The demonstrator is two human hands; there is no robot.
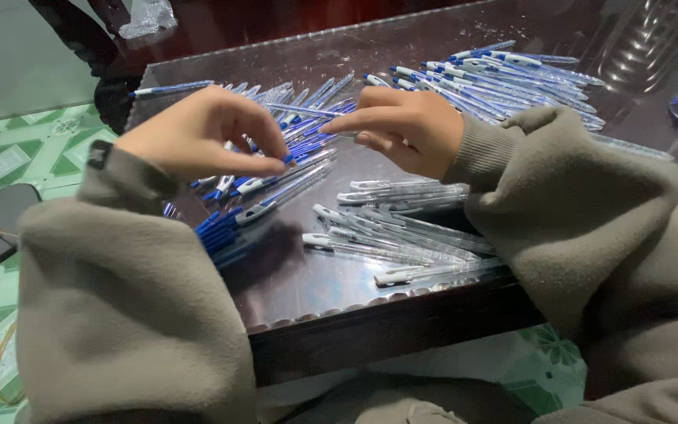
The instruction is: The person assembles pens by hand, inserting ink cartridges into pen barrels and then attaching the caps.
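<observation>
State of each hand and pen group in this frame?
left hand: fingers pinched on a blue pen part
right hand: fingertips on pens, not clearly gripping
blue-tipped pens: loose pile under hands
clear pen barrels: lying flat, near edge
far pens: heaped
table: glossy

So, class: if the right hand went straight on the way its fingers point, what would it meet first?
The right hand points leftward, so it would probably first meet the left hand, whose fingers pinch a blue pen part; depth is unclear.
</observation>
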